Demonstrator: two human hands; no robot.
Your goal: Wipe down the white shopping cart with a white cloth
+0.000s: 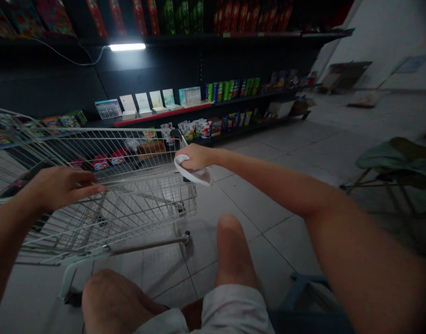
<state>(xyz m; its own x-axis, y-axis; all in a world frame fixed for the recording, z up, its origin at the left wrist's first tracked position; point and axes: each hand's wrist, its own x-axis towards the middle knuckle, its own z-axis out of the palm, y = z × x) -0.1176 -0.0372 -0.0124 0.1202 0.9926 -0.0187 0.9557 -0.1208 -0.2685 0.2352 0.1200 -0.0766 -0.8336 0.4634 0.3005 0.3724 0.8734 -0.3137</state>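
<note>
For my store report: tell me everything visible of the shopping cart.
The shopping cart is a grey metal wire basket on a frame with a lower rail and a dark wheel. It stands on the tile floor, facing the shelves. The left hand is over its rim; the right hand, holding a white cloth, is at its far corner. Contact is unclear.

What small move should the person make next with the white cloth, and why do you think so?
Probably slide the white cloth along the top rim of the wire shopping cart: the right hand grips it at the cart's corner, and the left hand is over the cart, where it could steady it.
</note>
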